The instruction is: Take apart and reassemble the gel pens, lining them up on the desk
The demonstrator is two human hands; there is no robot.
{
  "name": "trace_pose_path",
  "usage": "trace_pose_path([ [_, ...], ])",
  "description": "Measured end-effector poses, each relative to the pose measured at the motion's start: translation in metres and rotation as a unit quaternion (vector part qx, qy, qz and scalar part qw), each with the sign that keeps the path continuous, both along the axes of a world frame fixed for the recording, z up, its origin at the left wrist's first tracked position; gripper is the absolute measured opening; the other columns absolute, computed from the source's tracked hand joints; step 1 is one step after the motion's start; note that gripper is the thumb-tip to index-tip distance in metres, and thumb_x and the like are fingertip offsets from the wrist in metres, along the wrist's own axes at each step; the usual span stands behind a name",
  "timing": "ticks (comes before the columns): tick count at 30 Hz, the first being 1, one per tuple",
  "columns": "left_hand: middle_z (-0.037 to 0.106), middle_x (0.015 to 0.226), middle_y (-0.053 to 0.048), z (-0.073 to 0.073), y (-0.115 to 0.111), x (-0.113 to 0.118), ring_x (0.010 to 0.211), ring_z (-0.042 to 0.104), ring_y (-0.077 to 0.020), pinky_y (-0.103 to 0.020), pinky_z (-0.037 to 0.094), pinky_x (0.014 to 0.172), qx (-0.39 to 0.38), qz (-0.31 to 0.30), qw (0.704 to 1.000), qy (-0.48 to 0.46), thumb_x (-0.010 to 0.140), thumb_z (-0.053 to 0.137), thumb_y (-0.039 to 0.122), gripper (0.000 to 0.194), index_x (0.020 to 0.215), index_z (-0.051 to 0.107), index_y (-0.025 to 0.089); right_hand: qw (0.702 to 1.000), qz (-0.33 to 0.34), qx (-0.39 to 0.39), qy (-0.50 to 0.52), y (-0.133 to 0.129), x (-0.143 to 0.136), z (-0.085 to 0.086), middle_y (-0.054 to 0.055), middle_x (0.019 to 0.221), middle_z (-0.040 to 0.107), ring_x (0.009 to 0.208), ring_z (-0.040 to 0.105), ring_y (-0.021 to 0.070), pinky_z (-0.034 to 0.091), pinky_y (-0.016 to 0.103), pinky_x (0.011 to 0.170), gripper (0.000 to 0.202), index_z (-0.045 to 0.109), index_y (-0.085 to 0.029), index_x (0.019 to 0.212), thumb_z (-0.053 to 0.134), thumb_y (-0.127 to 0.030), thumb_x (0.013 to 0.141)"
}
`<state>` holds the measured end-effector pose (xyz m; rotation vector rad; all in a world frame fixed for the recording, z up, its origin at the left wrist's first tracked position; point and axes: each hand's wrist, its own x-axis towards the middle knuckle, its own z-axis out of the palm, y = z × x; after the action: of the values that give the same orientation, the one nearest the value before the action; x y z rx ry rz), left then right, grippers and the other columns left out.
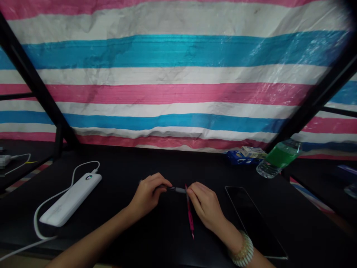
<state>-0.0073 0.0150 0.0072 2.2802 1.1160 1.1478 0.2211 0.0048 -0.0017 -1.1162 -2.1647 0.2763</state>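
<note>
Near the middle of the black table, my left hand pinches the dark end of a slim pen-like item that lies crosswise between my hands. Its grey end reaches the fingertips of my right hand, which are closed around that end. A pink pen runs lengthwise beside my right fingertips, crossing the grey end, its tip toward the near edge. Whether my right fingers also grip the pink pen is hard to tell. A coiled band sits on my right wrist.
On the left, a white power bank has a white cable attached. A dark phone lies to the right. Behind it stand a bottle with a green label and small boxes. Black frame bars and a striped sheet bound the table.
</note>
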Motion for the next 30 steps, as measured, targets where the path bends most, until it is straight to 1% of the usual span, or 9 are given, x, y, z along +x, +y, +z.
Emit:
trace_pose_path([
  [3,0.065,0.087,-0.003,-0.003,-0.001,0.001,0.079,0.059,-0.016,-0.029,0.047,0.074,0.032,0.009,0.999,0.039,0.086,0.051,0.003,0.029,0.097,0.068,0.023,1.0,-0.014,-0.025,0.001,0.0,-0.002,-0.003,0.001,0.067,0.051,0.064,0.05,0.0165,0.033,0.028,0.061,0.035,0.043,-0.021,0.069,0.033,-0.029,0.102],
  [7,0.064,0.083,-0.002,-0.006,-0.001,0.001,0.076,0.056,-0.0158,-0.028,0.045,0.07,0.103,0.026,0.992,0.074,0.086,0.049,0.001,0.034,0.102,0.069,0.024,0.997,-0.01,-0.07,0.037,-0.002,-0.005,-0.004,0.0,0.063,0.049,0.059,0.048,0.0149,0.032,0.027,0.058,0.039,0.039,-0.022,0.066,0.03,-0.033,0.102],
  [10,0.064,0.081,-0.002,-0.007,-0.002,0.001,0.075,0.056,-0.015,-0.028,0.045,0.07,0.152,0.025,0.985,0.078,0.085,0.046,-0.003,0.039,0.103,0.068,0.023,0.987,0.004,-0.136,0.087,-0.002,-0.007,-0.004,-0.002,0.061,0.043,0.055,0.042,0.013,0.03,0.026,0.055,0.043,0.038,-0.021,0.064,0.029,-0.04,0.102],
  [12,0.064,0.08,-0.002,-0.008,-0.001,0.0,0.076,0.056,-0.0152,-0.029,0.045,0.07,0.185,0.027,0.979,0.083,0.085,0.043,-0.004,0.041,0.103,0.068,0.023,0.973,0.021,-0.192,0.125,-0.002,-0.007,-0.003,-0.003,0.059,0.037,0.054,0.036,0.0119,0.027,0.025,0.052,0.047,0.035,-0.021,0.063,0.028,-0.048,0.101],
  [16,0.066,0.081,-0.003,-0.007,-0.002,-0.001,0.075,0.058,-0.0153,-0.03,0.046,0.069,0.229,0.023,0.969,0.09,0.089,0.041,0.0,0.037,0.104,0.067,0.021,0.93,0.063,-0.301,0.203,-0.001,-0.007,-0.005,-0.005,0.058,0.029,0.053,0.027,0.0103,0.023,0.024,0.048,0.054,0.033,-0.021,0.061,0.033,-0.063,0.095],
  [21,0.068,0.083,-0.004,-0.006,-0.004,-0.003,0.079,0.062,-0.0171,-0.032,0.048,0.073,0.274,0.014,0.958,0.088,0.091,0.048,0.006,0.028,0.104,0.067,0.021,0.848,0.105,-0.442,0.273,-0.002,-0.009,-0.006,-0.008,0.052,0.025,0.046,0.017,0.0071,0.014,0.024,0.043,0.056,0.032,-0.022,0.059,0.04,-0.069,0.089],
  [23,0.069,0.084,-0.004,-0.008,-0.004,-0.005,0.082,0.063,-0.018,-0.033,0.049,0.075,0.282,0.008,0.955,0.086,0.091,0.051,0.009,0.026,0.107,0.067,0.022,0.825,0.112,-0.47,0.294,-0.003,-0.011,-0.005,-0.009,0.05,0.024,0.044,0.015,0.0062,0.012,0.024,0.042,0.057,0.031,-0.022,0.058,0.042,-0.07,0.087],
  [27,0.071,0.088,-0.004,-0.016,-0.001,-0.009,0.085,0.065,-0.0191,-0.035,0.051,0.079,0.308,-0.006,0.949,0.067,0.089,0.056,0.009,0.032,0.115,0.065,0.025,0.798,0.14,-0.488,0.325,-0.004,-0.011,-0.003,-0.01,0.048,0.026,0.042,0.016,0.0052,0.012,0.023,0.041,0.057,0.033,-0.022,0.057,0.045,-0.069,0.087],
  [30,0.071,0.089,-0.003,-0.02,0.0,-0.01,0.086,0.066,-0.0195,-0.036,0.051,0.081,0.33,-0.004,0.943,0.051,0.087,0.061,0.009,0.035,0.116,0.066,0.027,0.755,0.186,-0.524,0.349,-0.004,-0.009,-0.003,-0.011,0.046,0.023,0.041,0.014,0.0051,0.01,0.023,0.04,0.056,0.031,-0.022,0.057,0.047,-0.065,0.089],
])
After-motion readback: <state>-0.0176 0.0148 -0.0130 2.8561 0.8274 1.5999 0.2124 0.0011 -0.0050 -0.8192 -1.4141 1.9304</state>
